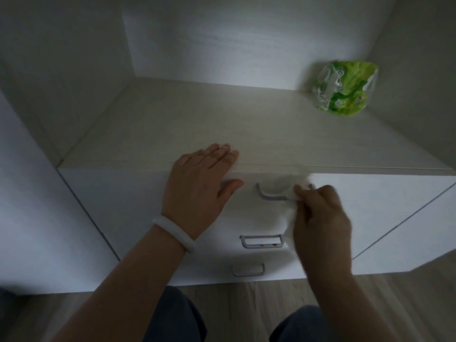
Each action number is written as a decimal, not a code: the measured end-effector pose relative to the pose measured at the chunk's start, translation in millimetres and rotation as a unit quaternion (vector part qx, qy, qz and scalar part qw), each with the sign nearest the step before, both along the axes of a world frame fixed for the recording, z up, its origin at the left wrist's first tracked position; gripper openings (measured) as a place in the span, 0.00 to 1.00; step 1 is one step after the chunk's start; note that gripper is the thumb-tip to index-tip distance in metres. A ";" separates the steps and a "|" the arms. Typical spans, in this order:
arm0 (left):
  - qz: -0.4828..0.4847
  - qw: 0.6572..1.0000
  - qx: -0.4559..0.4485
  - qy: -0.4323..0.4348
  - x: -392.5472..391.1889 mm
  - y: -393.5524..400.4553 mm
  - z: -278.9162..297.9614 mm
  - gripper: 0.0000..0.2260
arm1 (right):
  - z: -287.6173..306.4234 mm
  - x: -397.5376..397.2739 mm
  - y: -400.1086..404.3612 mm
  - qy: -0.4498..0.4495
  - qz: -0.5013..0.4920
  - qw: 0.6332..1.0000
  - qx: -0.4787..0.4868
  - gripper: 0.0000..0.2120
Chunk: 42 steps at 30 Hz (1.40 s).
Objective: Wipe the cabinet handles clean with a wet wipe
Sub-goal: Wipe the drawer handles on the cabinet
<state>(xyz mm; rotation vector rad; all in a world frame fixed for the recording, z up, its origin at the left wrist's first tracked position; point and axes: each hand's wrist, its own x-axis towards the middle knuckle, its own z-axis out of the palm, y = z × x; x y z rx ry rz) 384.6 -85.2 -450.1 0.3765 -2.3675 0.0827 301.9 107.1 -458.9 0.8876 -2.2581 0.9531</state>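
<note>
White wet wipe [294, 193] bunched at the right end of the top drawer handle [272, 195], pinched there by the right hand [320, 215], fingers [302, 191] curled tight round the cloth. Pressed against the bar, with a loose tail hanging down toward the middle drawer handle [261, 241]. Blurred, so exact folds hard to read.

Grey metal bar on that top handle, long axis running left to right across the drawer front, both ends bent back into the white cabinet [138, 208]. Same lie on the middle handle and the bottom drawer handle [248, 270] below.

Judged step: wiping the top handle, at its right end. Next move likely calls for sliding the wipe leftward along the bar, keeping the pinch wrapped round it, then dropping to the middle handle, where small dark specks show.

Left hand [199, 191] flat over the cabinet's top front edge, fingers straight on top, thumb on the drawer front, holding nothing, white bangle [172, 233] at the wrist.

Green wet wipe pack [345, 88] far back right on the cabinet top, well apart from both hands.
</note>
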 end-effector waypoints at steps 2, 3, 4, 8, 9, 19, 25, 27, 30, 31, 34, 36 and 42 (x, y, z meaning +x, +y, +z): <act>-0.005 1.000 0.002 0.002 0.0 0.1 -0.4 0.21 | -0.6 10.8 -9.3 -0.002 0.044 0.998 0.037 0.12; -0.008 1.000 0.003 0.004 -0.1 0.0 -0.7 0.22 | 1.5 9.5 -9.6 -0.004 0.053 0.998 0.042 0.12; -0.009 1.000 0.002 0.004 0.0 -0.1 -0.7 0.22 | 4.6 4.7 -7.4 -0.011 0.047 0.998 0.036 0.11; -0.003 1.000 0.007 0.002 -0.7 -0.8 -0.4 0.22 | 9.9 -9.7 7.9 -0.003 -0.041 0.999 0.010 0.09; -0.003 1.000 0.009 0.002 -0.9 -0.9 -0.3 0.22 | 7.7 -5.5 5.0 0.001 -0.050 0.999 0.020 0.10; -0.006 1.000 0.004 -0.008 0.7 -1.1 0.3 0.22 | -4.0 18.6 -19.7 -0.013 0.062 0.998 -0.009 0.09; -0.003 1.000 0.005 0.001 -0.8 -0.6 -1.1 0.22 | -46.0 -2.3 35.1 -0.083 0.006 0.995 -0.047 0.10; -0.005 1.000 0.009 0.001 -0.8 -0.8 -0.9 0.22 | -65.7 -9.9 36.1 -0.090 -0.015 0.995 -0.025 0.11; -0.005 1.000 0.007 -0.007 -0.6 -1.4 0.1 0.22 | -90.5 -26.4 30.8 -0.079 -0.010 0.997 0.011 0.10; -0.005 1.000 0.007 -0.007 -0.6 -1.5 0.0 0.22 | -98.0 -31.9 28.6 -0.073 0.000 0.997 0.038 0.09; -0.008 1.000 0.010 -0.004 -0.3 -1.2 -0.8 0.22 | -119.2 -43.2 22.6 -0.081 0.035 0.989 0.115 0.11; -0.008 1.000 0.009 -0.004 -0.5 -1.1 -1.2 0.22 | -129.7 -46.5 20.9 -0.107 0.058 0.984 0.127 0.10; -0.006 1.000 0.003 -0.007 -0.3 -1.5 -0.3 0.22 | -128.7 -41.0 22.6 -0.246 0.099 0.957 0.117 0.12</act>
